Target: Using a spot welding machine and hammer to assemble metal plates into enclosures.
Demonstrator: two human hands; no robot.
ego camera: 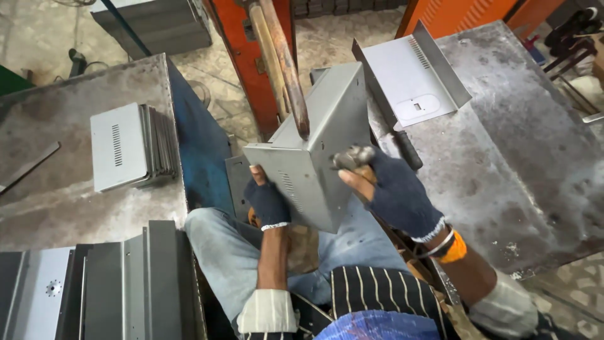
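Note:
A grey sheet-metal box [318, 145] with vent slots is held up in front of me, under a copper-coloured welding arm [289, 69] whose tip touches its top edge. My left hand [267, 201], in a dark fingerless glove, grips the box's lower left face. In the same kind of glove, my right hand [390, 189] steadies the right corner while clutching a small hammer-like metal tool [353, 157] against the box.
A stack of grey vented panels [129, 148] lies on the left metal table [56, 201]. A bent grey panel [415, 79] rests on the right table [528, 164]. More folded panels [126, 283] stand at lower left. The orange machine column [242, 56] rises behind.

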